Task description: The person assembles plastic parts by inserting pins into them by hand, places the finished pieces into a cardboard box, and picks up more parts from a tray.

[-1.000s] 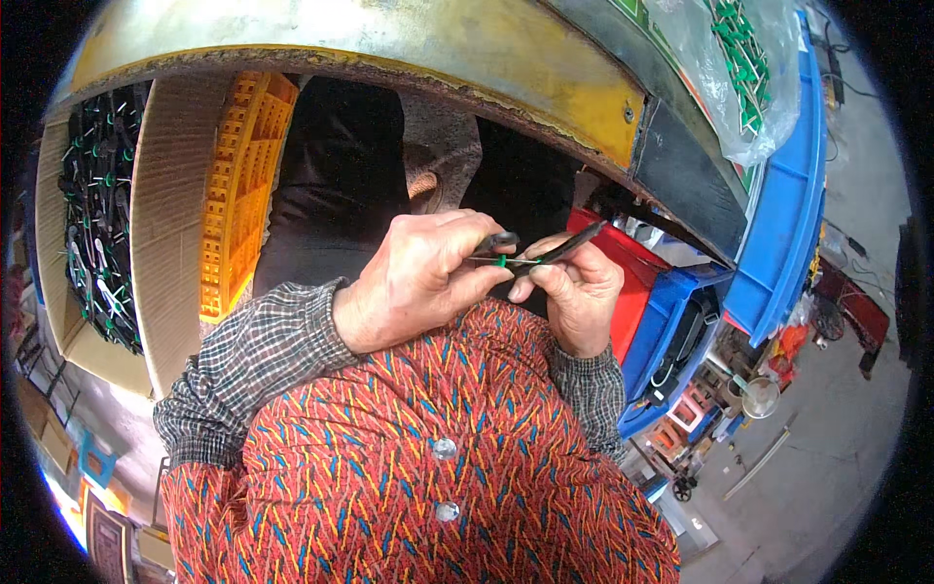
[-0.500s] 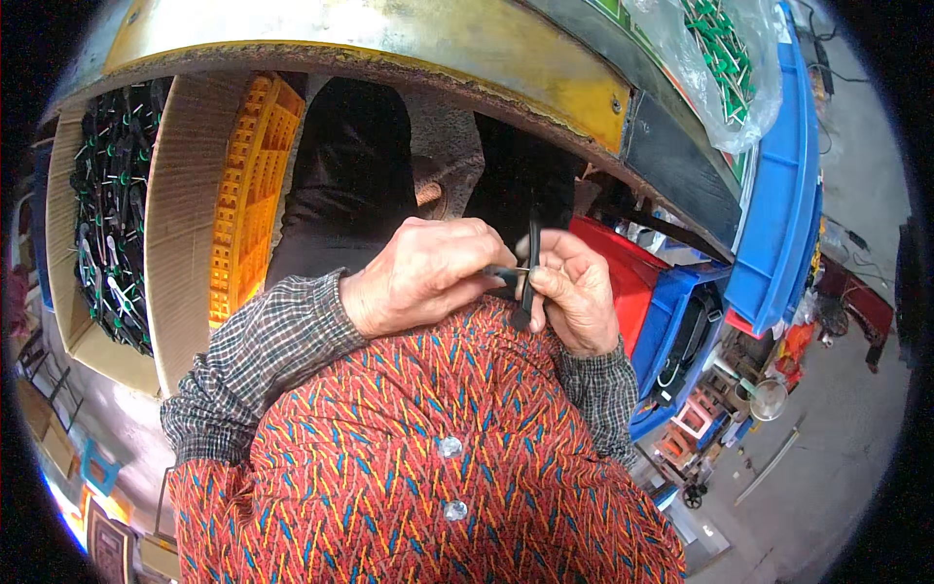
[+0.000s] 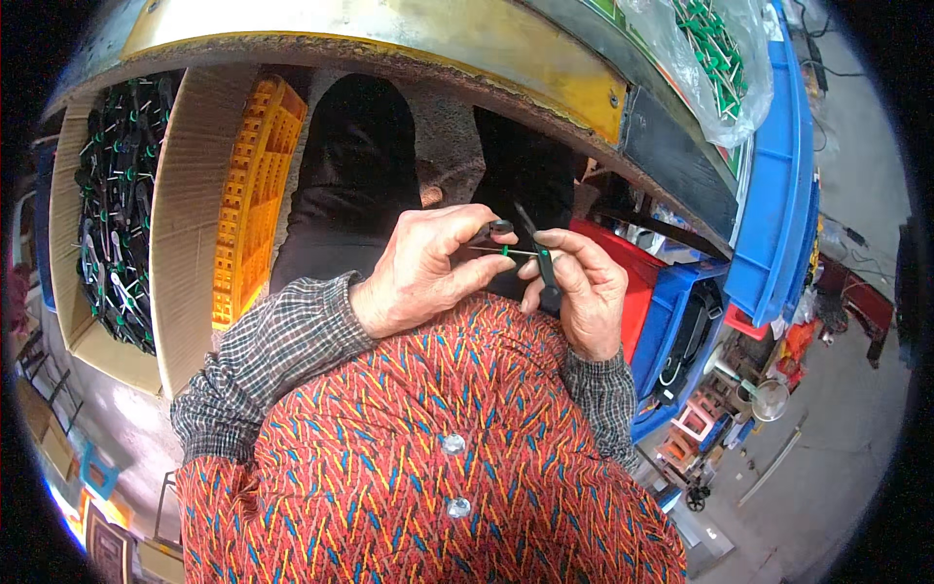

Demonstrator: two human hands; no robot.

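Note:
In front of my lap, my left hand [image 3: 423,263] pinches a thin metal pin with a green collar [image 3: 506,251] between thumb and fingers. A small rounded black piece [image 3: 500,228] shows at its fingertips; whether it is joined to the pin I cannot tell. My right hand [image 3: 592,297] grips a slim black plastic strip [image 3: 546,265], tilted with its upper end to the left. The pin runs across from the left hand to this strip and meets it near the middle.
At left stands a cardboard box [image 3: 199,195] of black parts with green and metal pins, beside an orange plastic crate [image 3: 255,195]. The worn bench edge [image 3: 389,39] spans the top. A bag of green-headed pins [image 3: 715,68], a blue tray [image 3: 778,185] and a red bin [image 3: 637,282] stand right.
My left hand has turned and its fingers have opened out, showing the green collar and the rounded black piece. The black strip, upright before, now leans, with my right hand shifted slightly.

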